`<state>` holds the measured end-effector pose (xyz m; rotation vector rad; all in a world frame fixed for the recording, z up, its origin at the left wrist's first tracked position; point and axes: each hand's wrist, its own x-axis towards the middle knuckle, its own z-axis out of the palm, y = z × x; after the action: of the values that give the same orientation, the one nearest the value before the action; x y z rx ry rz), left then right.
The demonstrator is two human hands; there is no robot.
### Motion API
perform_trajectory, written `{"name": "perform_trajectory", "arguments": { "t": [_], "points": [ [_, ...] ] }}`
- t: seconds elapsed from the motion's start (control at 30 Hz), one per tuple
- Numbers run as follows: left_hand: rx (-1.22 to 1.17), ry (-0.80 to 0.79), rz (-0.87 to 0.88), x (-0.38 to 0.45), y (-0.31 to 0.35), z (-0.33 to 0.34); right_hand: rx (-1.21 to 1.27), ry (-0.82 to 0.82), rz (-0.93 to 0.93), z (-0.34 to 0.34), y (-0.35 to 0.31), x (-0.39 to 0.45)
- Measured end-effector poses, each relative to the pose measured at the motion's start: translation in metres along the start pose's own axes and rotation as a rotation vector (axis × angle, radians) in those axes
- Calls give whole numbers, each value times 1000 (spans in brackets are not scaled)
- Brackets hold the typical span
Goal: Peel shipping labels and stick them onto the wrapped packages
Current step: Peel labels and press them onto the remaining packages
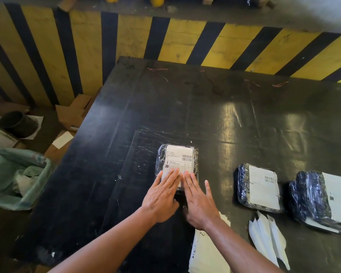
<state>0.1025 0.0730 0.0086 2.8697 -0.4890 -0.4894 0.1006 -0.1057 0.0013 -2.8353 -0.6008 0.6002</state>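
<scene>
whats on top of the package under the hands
A white shipping label with barcodes lies on the wrapped package. The left hand and right hand press flat on its near end, covering that part of the label.

My left hand [161, 196] and right hand [200, 201] are bare: no gloves, rings or watch. Both forearms, entering from 6 o'clock, are bare too, with no sleeve showing up to the frame's edge. Nails are short.
</scene>
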Motion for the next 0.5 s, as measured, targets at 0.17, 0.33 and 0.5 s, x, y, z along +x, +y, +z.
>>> {"name": "perform_trajectory", "arguments": {
  "t": [0.17,0.33,0.5],
  "points": [
    [106,-37,-1,4,-23,-12,16,7,-11,-8,3,3],
    [67,22,-99,5,-33,-22,24,3,8,-10,1,1],
    [12,-25,-22,40,-2,-32,28,5,-2,-10,4,-1]
  ]
}}
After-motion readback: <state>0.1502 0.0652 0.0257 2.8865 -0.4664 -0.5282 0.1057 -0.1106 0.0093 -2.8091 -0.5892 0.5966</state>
